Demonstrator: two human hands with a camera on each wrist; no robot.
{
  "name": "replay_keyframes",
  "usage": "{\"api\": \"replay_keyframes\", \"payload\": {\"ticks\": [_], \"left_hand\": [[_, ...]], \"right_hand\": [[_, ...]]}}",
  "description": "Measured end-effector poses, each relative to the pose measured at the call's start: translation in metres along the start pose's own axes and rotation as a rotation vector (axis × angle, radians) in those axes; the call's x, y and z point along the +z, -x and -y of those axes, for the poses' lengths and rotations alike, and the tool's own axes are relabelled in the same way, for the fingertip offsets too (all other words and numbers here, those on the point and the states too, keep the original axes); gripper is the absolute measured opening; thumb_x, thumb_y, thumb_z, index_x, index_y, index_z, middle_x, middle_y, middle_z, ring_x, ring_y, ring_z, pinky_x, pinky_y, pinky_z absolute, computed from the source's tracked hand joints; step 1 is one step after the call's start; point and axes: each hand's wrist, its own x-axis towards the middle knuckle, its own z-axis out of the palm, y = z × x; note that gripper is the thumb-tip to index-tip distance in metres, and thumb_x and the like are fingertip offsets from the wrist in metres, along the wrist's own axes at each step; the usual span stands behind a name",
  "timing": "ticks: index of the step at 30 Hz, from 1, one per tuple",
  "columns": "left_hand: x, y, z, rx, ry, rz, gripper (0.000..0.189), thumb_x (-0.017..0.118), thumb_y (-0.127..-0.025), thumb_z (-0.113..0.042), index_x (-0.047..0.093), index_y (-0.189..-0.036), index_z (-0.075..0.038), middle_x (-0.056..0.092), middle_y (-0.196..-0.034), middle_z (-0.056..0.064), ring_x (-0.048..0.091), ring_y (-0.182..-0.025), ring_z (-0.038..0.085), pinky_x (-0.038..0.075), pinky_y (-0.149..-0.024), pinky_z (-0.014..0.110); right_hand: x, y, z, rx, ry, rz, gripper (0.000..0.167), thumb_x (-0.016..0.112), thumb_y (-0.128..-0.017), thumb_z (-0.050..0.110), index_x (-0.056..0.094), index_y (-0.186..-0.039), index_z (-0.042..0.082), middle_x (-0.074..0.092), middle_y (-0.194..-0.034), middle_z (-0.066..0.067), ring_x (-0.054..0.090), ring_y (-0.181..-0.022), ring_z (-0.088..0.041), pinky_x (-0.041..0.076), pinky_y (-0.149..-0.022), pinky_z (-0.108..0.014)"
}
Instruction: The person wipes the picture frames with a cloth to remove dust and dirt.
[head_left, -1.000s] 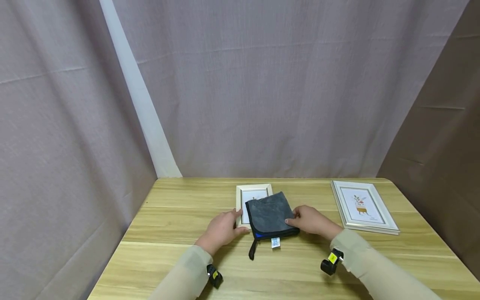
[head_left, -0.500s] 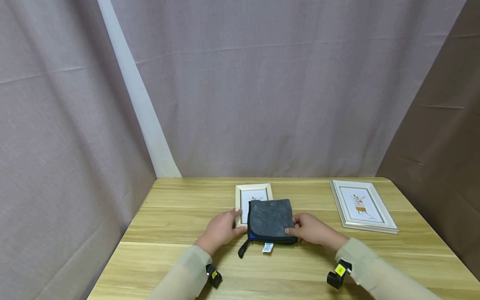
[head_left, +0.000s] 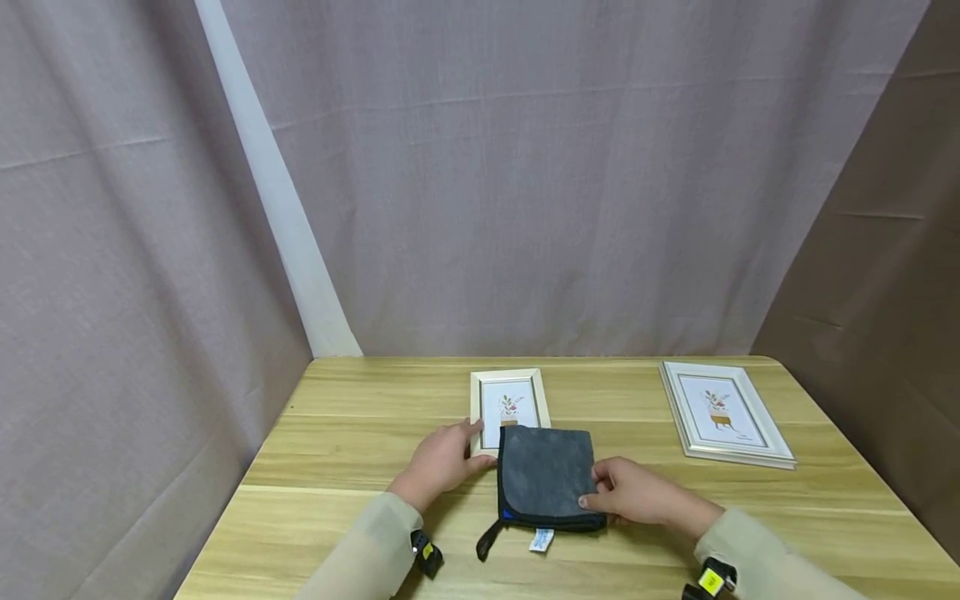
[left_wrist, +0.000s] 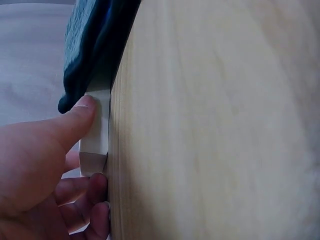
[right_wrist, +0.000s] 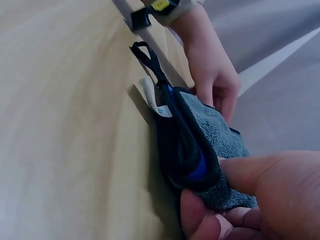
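Note:
In the head view, a small cream picture frame (head_left: 517, 408) with a plant print lies face up mid-table. My left hand (head_left: 441, 460) grips its near left corner. In the left wrist view, the thumb presses the frame's near edge (left_wrist: 97, 130) while the other fingers curl at its side. A folded grey cloth (head_left: 547, 471) with black trim, a hanging loop and a white tag covers the frame's near right part. Its right edge is pinched between the thumb and fingers of my right hand (head_left: 637, 493). Blue shows inside the fold of the cloth (right_wrist: 215, 130) in the right wrist view.
A larger white picture frame (head_left: 723, 412) with a similar print lies at the table's right rear. Grey curtains (head_left: 525, 208) stand behind the wooden table (head_left: 360, 400), with a brown one (head_left: 885, 292) to the right.
My right hand has drawn the cloth nearer and turned it straighter, so more of the small frame's print shows. My left hand stays at the frame's corner.

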Motion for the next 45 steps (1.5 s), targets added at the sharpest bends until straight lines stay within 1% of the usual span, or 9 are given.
{"api": "replay_keyframes", "payload": {"ticks": [12,18,21,25,28,31,34,39,45], "left_hand": [[0.002,-0.001,0.001,-0.010,0.004,-0.005,0.076,0.082,-0.099,-0.050,0.060,-0.158,-0.008,0.063,-0.153,0.023,0.067,-0.132,0.040,0.056,-0.107,0.052],[0.000,0.000,0.001,-0.009,0.002,-0.003,0.077,0.081,-0.099,-0.051,0.059,-0.159,-0.008,0.063,-0.153,0.023,0.068,-0.131,0.040,0.057,-0.106,0.051],[0.000,0.000,0.000,-0.004,0.001,-0.005,0.076,0.081,-0.099,-0.050,0.059,-0.159,-0.008,0.063,-0.152,0.024,0.068,-0.130,0.040,0.057,-0.106,0.051],[0.000,0.000,0.000,-0.005,0.010,-0.002,0.076,0.082,-0.099,-0.050,0.059,-0.159,-0.008,0.063,-0.153,0.023,0.068,-0.131,0.039,0.057,-0.106,0.051],[0.001,0.000,0.000,-0.007,0.016,0.000,0.076,0.082,-0.099,-0.050,0.060,-0.159,-0.009,0.063,-0.153,0.023,0.068,-0.131,0.038,0.057,-0.106,0.050],[0.001,0.001,0.001,-0.007,0.014,-0.003,0.076,0.082,-0.099,-0.050,0.060,-0.158,-0.009,0.063,-0.152,0.023,0.068,-0.130,0.038,0.057,-0.105,0.050],[0.002,0.001,0.002,-0.006,0.016,-0.006,0.076,0.082,-0.099,-0.050,0.060,-0.158,-0.008,0.063,-0.152,0.022,0.068,-0.130,0.038,0.057,-0.105,0.050],[0.002,0.001,0.002,-0.011,0.020,-0.005,0.076,0.082,-0.099,-0.051,0.060,-0.158,-0.009,0.064,-0.152,0.022,0.070,-0.127,0.036,0.058,-0.102,0.049],[0.003,0.000,0.002,-0.026,0.024,0.001,0.077,0.082,-0.098,-0.052,0.059,-0.159,-0.011,0.063,-0.153,0.021,0.069,-0.128,0.036,0.058,-0.102,0.049]], "right_hand": [[0.015,0.024,0.004,-0.061,-0.097,0.156,0.026,0.073,-0.107,0.013,0.055,-0.087,0.010,0.048,-0.061,0.006,0.048,-0.047,-0.008,0.046,-0.053,-0.023],[0.014,0.025,0.001,-0.105,-0.127,0.189,0.019,0.069,-0.109,0.014,0.062,-0.093,0.006,0.066,-0.066,-0.004,0.064,-0.053,-0.011,0.054,-0.050,-0.024],[0.004,0.023,0.005,-0.081,-0.092,0.200,0.027,0.064,-0.113,0.018,0.066,-0.091,0.003,0.072,-0.073,-0.010,0.069,-0.059,-0.016,0.054,-0.049,-0.026],[-0.016,0.012,0.015,-0.055,0.052,0.116,0.035,0.064,-0.113,0.025,0.073,-0.087,0.003,0.072,-0.076,-0.007,0.070,-0.063,-0.021,0.051,-0.051,-0.027],[-0.029,-0.001,0.023,-0.079,0.176,-0.006,0.027,0.069,-0.111,0.023,0.075,-0.091,0.006,0.071,-0.076,-0.005,0.070,-0.065,-0.024,0.048,-0.054,-0.028],[-0.037,-0.017,0.030,-0.098,0.249,-0.114,0.016,0.072,-0.108,0.021,0.075,-0.104,0.005,0.070,-0.081,-0.005,0.068,-0.068,-0.026,0.048,-0.056,-0.031],[-0.041,-0.035,0.034,-0.103,0.300,-0.184,0.026,0.075,-0.106,0.022,0.074,-0.122,0.002,0.070,-0.089,-0.003,0.067,-0.073,-0.023,0.051,-0.061,-0.035],[-0.042,-0.062,0.034,-0.100,0.403,-0.221,0.049,0.077,-0.105,0.027,0.065,-0.145,0.000,0.073,-0.106,-0.005,0.068,-0.086,-0.017,0.057,-0.074,-0.041],[-0.033,-0.089,0.031,-0.104,0.464,-0.219,0.069,0.081,-0.103,0.023,0.052,-0.158,-0.006,0.063,-0.141,-0.027,0.070,-0.113,-0.034,0.059,-0.095,-0.053]]}}
